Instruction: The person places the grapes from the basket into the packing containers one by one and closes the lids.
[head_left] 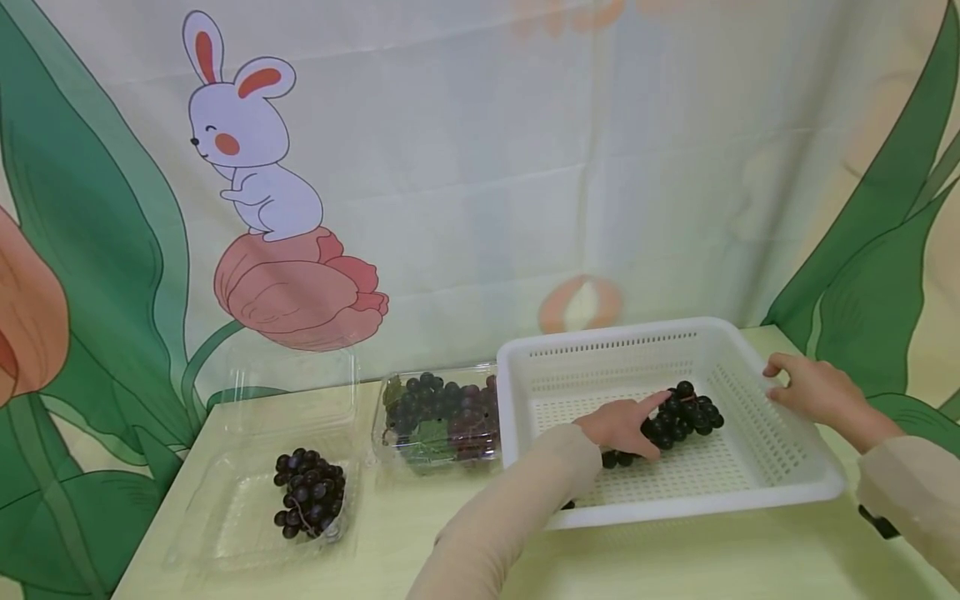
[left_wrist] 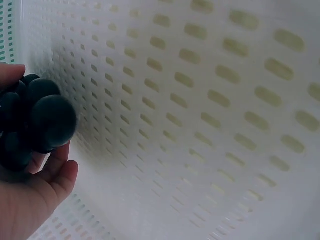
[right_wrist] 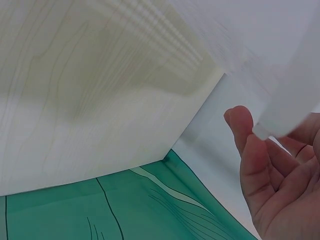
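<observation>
My left hand (head_left: 618,423) reaches into a white perforated plastic basket (head_left: 750,498) and grips a bunch of dark grapes (head_left: 682,417). Thumb and fingers lie around the grapes (left_wrist: 52,120) in the left wrist view, close to the slotted basket wall. More dark grapes (head_left: 617,458) show below that hand, partly hidden by it and the sleeve. At the basket's right side, my right hand (head_left: 817,392) holds the rim. The right wrist view shows curled fingers (right_wrist: 255,165) at the rim's lower edge (right_wrist: 285,120).
Left on the pale table (head_left: 420,533) stands an open clear clamshell box (head_left: 232,525) holding another grape bunch (head_left: 311,492). Beside the basket sits a lidded clear box (head_left: 438,425) of dark grapes with a green leaf print. A printed curtain (head_left: 450,208) hangs behind.
</observation>
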